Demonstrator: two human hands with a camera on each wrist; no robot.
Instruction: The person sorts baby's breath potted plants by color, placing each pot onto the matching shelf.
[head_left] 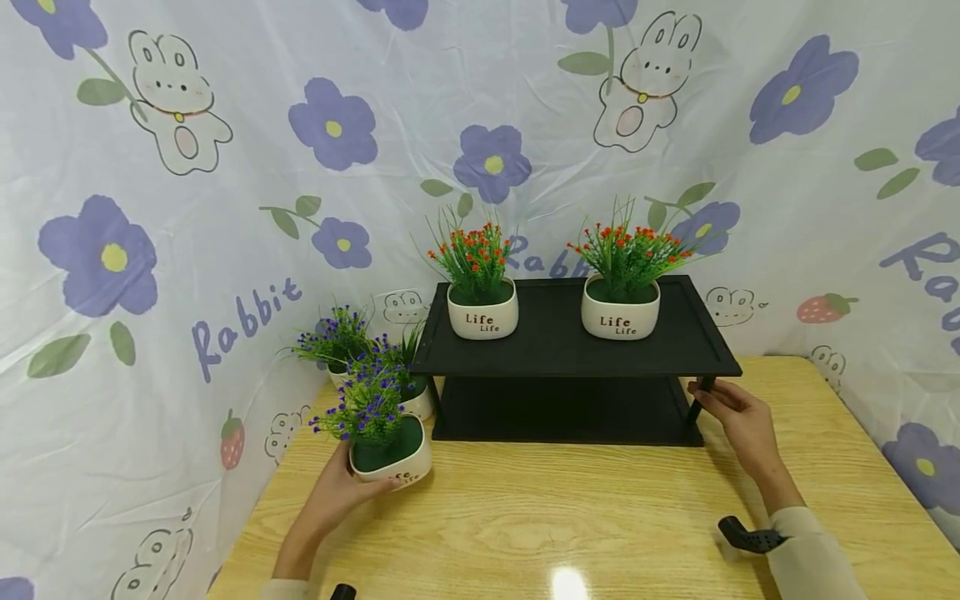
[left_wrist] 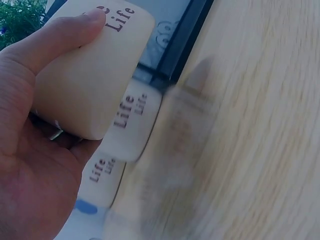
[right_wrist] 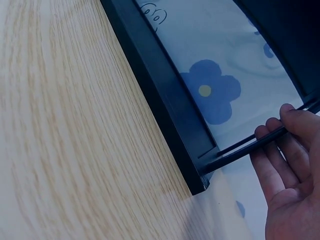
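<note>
My left hand point(head_left: 332, 496) grips a white potted plant with purple flowers point(head_left: 412, 461), its thumb across the lettered front. The left wrist view shows this pot point(left_wrist: 95, 75) tilted and held off the wooden table. Behind it stand a purple-flowered potted plant point(head_left: 333, 337) and another white pot point(head_left: 420, 406), partly hidden, at the left end of a black two-tier shelf point(head_left: 547, 354). At the other end, my right hand point(head_left: 750, 427) holds the shelf's front right post point(head_left: 701, 402). In the right wrist view, fingers point(right_wrist: 270, 172) curl around that thin post.
Two white pots with red flowers, a left one point(head_left: 483, 312) and a right one point(head_left: 621, 312), stand on the upper tier. The shelf rests on a wooden table point(head_left: 525, 517). A patterned cloth point(head_left: 420, 83) hangs close behind and on both sides.
</note>
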